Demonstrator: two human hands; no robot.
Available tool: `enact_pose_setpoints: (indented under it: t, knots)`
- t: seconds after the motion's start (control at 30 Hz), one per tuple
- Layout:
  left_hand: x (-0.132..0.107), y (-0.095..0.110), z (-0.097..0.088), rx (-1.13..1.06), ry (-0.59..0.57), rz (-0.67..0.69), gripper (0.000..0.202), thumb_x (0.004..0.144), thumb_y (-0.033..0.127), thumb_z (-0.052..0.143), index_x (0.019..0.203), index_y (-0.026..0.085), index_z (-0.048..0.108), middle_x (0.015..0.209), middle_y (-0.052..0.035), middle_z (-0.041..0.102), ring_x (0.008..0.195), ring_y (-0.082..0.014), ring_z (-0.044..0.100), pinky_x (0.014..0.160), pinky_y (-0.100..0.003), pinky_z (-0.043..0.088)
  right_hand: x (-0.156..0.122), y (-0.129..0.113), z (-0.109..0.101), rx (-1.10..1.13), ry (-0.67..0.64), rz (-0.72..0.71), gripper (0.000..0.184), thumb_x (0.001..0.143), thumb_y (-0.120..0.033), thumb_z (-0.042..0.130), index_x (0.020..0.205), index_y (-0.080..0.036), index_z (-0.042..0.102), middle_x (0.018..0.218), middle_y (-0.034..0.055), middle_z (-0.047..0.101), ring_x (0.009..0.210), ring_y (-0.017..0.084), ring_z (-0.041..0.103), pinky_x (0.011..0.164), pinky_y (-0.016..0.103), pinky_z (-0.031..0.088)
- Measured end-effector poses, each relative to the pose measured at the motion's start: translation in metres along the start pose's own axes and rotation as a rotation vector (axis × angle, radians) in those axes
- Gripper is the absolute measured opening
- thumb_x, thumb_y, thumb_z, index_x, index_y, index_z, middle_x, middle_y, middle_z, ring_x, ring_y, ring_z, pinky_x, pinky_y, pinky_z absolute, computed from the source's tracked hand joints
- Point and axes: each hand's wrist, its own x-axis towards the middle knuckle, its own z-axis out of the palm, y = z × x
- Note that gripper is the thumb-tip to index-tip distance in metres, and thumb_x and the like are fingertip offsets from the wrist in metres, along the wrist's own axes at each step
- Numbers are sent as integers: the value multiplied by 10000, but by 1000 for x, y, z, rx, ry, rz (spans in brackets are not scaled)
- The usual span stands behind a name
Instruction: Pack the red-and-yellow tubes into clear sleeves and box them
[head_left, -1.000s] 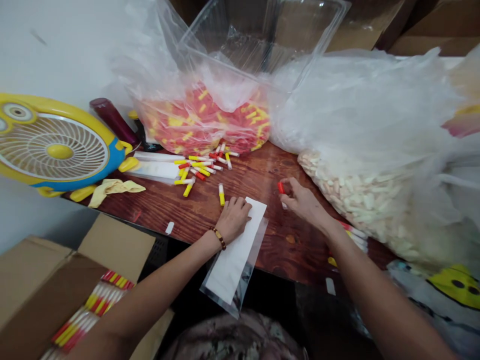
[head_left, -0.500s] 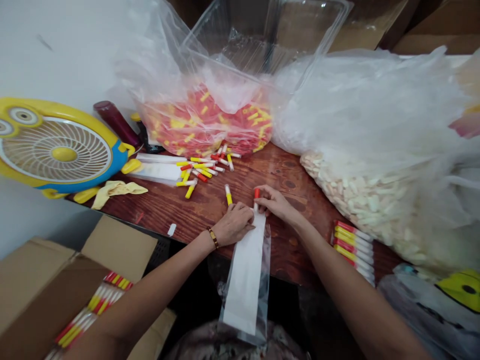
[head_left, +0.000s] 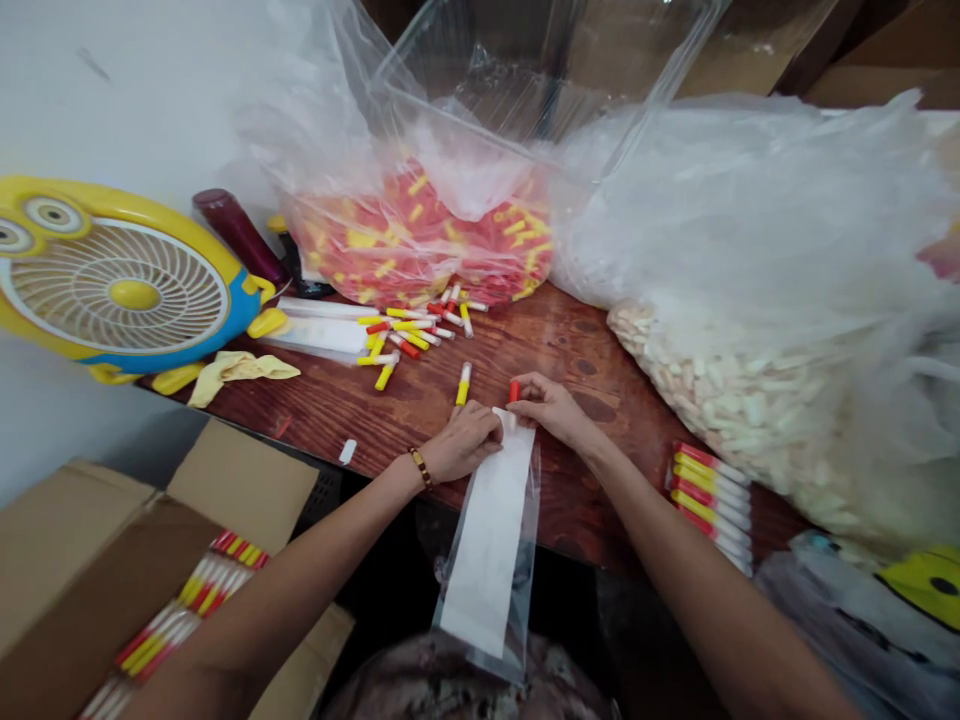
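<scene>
My left hand (head_left: 469, 440), closed, grips the upper left edge of a long clear plastic sleeve (head_left: 487, 550) with a white strip inside. The sleeve slants down over the table edge toward my lap. My right hand (head_left: 547, 408) pinches a small tube with a red end (head_left: 514, 391); its white end points down at the sleeve's open top. Whether that end is inside the sleeve I cannot tell. Just beyond my left hand lies a loose yellow-and-white tube (head_left: 464, 383). Farther back is a heap of similar red and yellow tubes (head_left: 405, 338).
A yellow fan (head_left: 135, 292) stands at the left. Behind the heap is a bag of red and yellow pieces (head_left: 420, 240); a big bag of pale pieces (head_left: 735, 400) fills the right. Packed tubes (head_left: 712, 505) lie at the right edge. A cardboard box (head_left: 97, 560) with packs sits lower left.
The red-ended tube has shifted slightly in my right fingers, with less of its white end showing below them. Both hands stay at the sleeve's top. The view has moved a little.
</scene>
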Motion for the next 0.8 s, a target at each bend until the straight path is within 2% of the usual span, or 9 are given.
enact_pose_setpoints:
  t: [0.1, 0.23, 0.33, 0.47, 0.57, 0.67, 0.73, 0.8]
  knots:
    - [2, -4, 0, -62, 6, -2, 34, 871, 161, 547, 848, 186, 546, 904, -18, 587, 941, -173, 486, 886, -321, 340, -1, 1, -1, -79, -100, -44, 354, 668, -336, 727, 951, -197, 566, 695, -48, 582, 603, 115, 549, 576, 241, 442]
    - [2, -3, 0, -105, 42, -15, 28, 878, 189, 560, 851, 184, 564, 882, -15, 593, 918, -166, 501, 884, -321, 345, -4, -4, -8, -387, -251, -144, 192, 760, -317, 655, 906, -193, 666, 840, 15, 671, 769, 157, 604, 706, 268, 450]
    - [1, 0, 0, -115, 52, -15, 52, 889, 211, 554, 854, 180, 575, 893, -25, 588, 906, -166, 510, 871, -322, 365, -9, -12, -9, -589, -308, -221, 189, 844, -303, 560, 888, -214, 720, 919, 32, 686, 868, 174, 609, 790, 281, 433]
    - [0, 0, 2, -174, 92, -14, 58, 886, 221, 563, 880, 182, 605, 1000, -48, 557, 1016, -173, 520, 914, -330, 383, -16, -18, -7, -678, -326, -157, 193, 836, -245, 537, 886, -241, 723, 894, 4, 697, 823, 162, 613, 752, 265, 425]
    - [-1, -2, 3, -223, 114, -18, 52, 872, 218, 583, 881, 184, 621, 1091, -68, 548, 1075, -180, 519, 963, -342, 382, -13, -17, -8, -583, -281, -91, 182, 834, -246, 520, 893, -216, 690, 795, 1, 691, 707, 148, 612, 676, 252, 437]
    - [-2, -2, 2, -229, 104, -17, 50, 869, 200, 581, 874, 179, 626, 1134, -79, 562, 1102, -187, 523, 983, -352, 374, 5, -23, -5, -541, -126, -85, 180, 843, -281, 527, 942, -215, 663, 787, 12, 690, 672, 152, 612, 647, 256, 446]
    - [-2, -2, 1, -212, 89, -13, 55, 874, 197, 576, 866, 177, 627, 1141, -75, 585, 1105, -189, 526, 985, -359, 365, 23, -33, 4, -629, -38, -108, 194, 861, -328, 525, 954, -226, 661, 831, 29, 695, 719, 172, 621, 663, 271, 444]
    - [-2, -2, 0, -198, 75, -9, 62, 882, 202, 572, 859, 182, 625, 1154, -62, 608, 1108, -189, 527, 992, -367, 352, 42, -47, 20, -789, -12, -93, 248, 884, -403, 503, 929, -223, 668, 870, 56, 695, 780, 206, 629, 685, 296, 439]
